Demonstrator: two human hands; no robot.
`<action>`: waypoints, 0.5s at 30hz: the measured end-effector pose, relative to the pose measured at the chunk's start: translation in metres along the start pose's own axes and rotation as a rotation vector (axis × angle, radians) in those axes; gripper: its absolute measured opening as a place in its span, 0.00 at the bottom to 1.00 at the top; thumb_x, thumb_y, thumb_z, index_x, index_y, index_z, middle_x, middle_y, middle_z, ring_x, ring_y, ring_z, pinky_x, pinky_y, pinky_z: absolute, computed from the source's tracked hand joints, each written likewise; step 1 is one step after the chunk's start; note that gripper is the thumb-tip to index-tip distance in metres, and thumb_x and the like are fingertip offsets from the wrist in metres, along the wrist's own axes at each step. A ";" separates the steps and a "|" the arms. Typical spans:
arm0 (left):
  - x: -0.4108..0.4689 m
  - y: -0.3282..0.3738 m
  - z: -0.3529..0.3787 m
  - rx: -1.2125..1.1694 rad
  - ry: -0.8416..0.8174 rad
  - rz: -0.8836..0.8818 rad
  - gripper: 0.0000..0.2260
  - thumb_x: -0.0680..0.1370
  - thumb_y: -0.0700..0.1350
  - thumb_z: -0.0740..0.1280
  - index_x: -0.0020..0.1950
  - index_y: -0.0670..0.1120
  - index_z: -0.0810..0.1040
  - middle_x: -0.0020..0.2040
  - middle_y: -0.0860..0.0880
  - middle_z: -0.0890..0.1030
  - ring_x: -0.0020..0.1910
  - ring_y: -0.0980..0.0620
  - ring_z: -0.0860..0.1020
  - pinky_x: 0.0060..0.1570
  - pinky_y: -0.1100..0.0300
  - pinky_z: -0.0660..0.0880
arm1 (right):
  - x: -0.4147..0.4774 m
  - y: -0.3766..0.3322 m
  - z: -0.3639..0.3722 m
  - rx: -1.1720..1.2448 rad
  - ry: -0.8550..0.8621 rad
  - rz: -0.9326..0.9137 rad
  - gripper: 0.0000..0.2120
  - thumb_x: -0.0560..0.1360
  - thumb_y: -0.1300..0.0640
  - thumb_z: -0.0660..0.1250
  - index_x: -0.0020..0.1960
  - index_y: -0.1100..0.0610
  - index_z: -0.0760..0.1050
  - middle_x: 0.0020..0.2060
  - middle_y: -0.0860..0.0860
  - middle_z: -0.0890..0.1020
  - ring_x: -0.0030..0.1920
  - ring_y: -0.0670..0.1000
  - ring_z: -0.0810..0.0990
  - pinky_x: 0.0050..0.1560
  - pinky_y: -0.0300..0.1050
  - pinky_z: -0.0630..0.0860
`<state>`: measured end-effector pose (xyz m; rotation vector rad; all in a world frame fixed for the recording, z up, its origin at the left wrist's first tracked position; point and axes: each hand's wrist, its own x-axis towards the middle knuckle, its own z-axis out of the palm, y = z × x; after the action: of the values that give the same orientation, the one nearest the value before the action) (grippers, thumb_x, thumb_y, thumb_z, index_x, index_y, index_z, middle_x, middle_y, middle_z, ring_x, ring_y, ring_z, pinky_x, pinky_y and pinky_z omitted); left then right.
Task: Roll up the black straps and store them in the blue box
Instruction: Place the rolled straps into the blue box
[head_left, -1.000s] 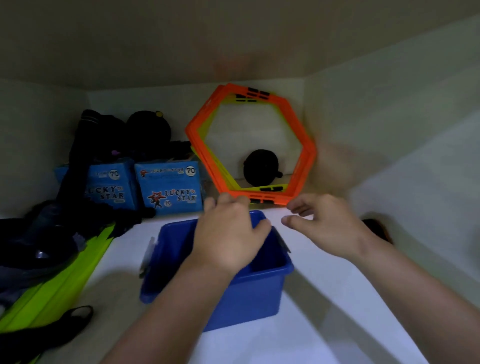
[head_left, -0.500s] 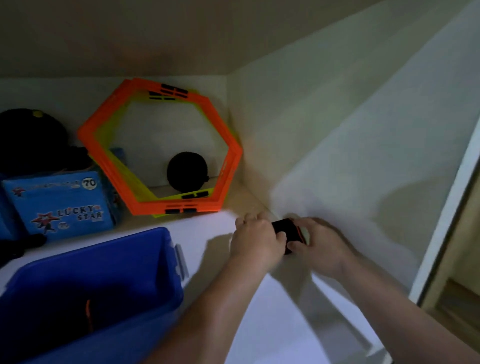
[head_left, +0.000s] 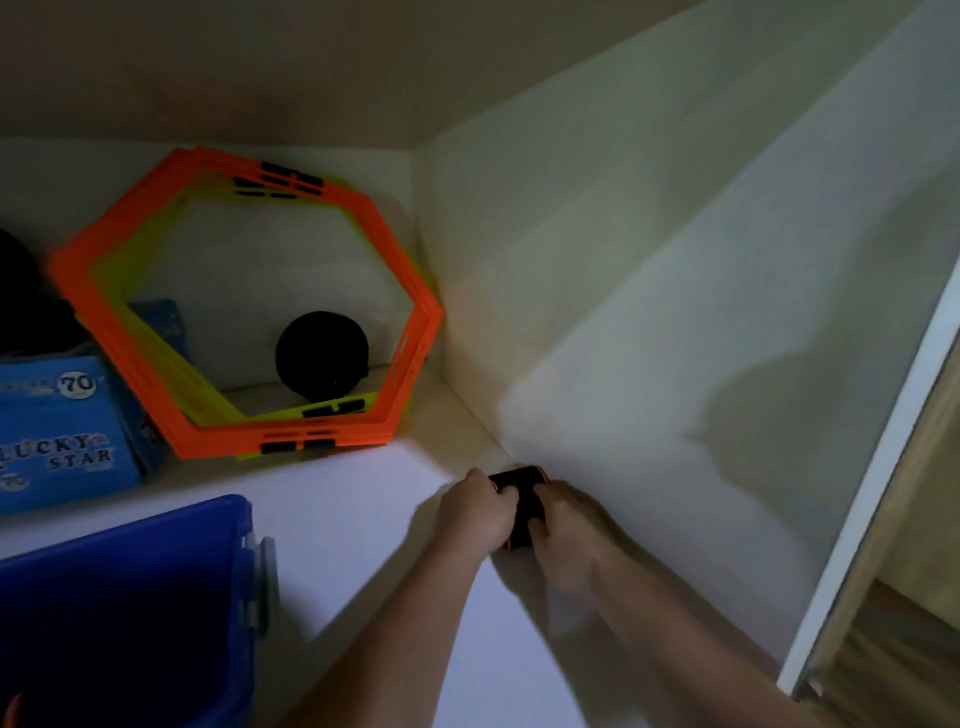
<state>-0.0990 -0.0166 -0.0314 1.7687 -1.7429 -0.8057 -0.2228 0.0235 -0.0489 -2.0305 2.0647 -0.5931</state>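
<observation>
A black strap with orange edging (head_left: 521, 494) lies on the white shelf against the right wall. My left hand (head_left: 475, 512) grips its left side and my right hand (head_left: 558, 535) grips its right side, both closed on it. The blue box (head_left: 130, 603) stands open at the lower left, well apart from my hands. A rolled black strap (head_left: 322, 356) stands at the back, seen through the hexagon frames.
Orange and yellow hexagon frames (head_left: 410, 332) lean against the back wall. Blue "Lucky Star" cartons (head_left: 57, 431) sit at the left with dark gear (head_left: 21, 301) on top. The cupboard's right wall (head_left: 675, 312) and its white front edge (head_left: 883, 467) close in the right.
My hands left the blue box and moved right to the strap by the wall. Both now hold it, and the view has swung right.
</observation>
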 end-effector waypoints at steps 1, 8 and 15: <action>0.000 -0.002 0.001 -0.034 0.007 -0.005 0.19 0.76 0.53 0.65 0.59 0.41 0.75 0.58 0.40 0.82 0.58 0.39 0.79 0.54 0.53 0.76 | -0.001 0.001 0.002 -0.001 0.006 -0.008 0.19 0.79 0.55 0.58 0.69 0.56 0.72 0.65 0.54 0.78 0.64 0.55 0.77 0.65 0.46 0.73; 0.018 -0.025 0.031 -0.476 0.033 -0.005 0.18 0.63 0.56 0.69 0.52 0.59 0.75 0.49 0.50 0.85 0.50 0.47 0.84 0.54 0.45 0.80 | -0.001 0.006 0.009 0.076 0.087 -0.048 0.20 0.78 0.58 0.57 0.69 0.56 0.72 0.66 0.53 0.77 0.66 0.53 0.76 0.68 0.44 0.70; -0.025 0.002 -0.002 -0.664 0.158 0.133 0.15 0.71 0.40 0.68 0.56 0.54 0.77 0.45 0.53 0.83 0.46 0.49 0.82 0.49 0.58 0.78 | -0.007 -0.004 -0.019 0.463 0.138 -0.053 0.27 0.73 0.57 0.59 0.72 0.52 0.72 0.64 0.52 0.81 0.65 0.53 0.78 0.68 0.48 0.72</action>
<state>-0.0992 0.0084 -0.0274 1.2186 -1.2684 -1.0074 -0.2264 0.0335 -0.0306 -1.8156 1.7322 -1.1288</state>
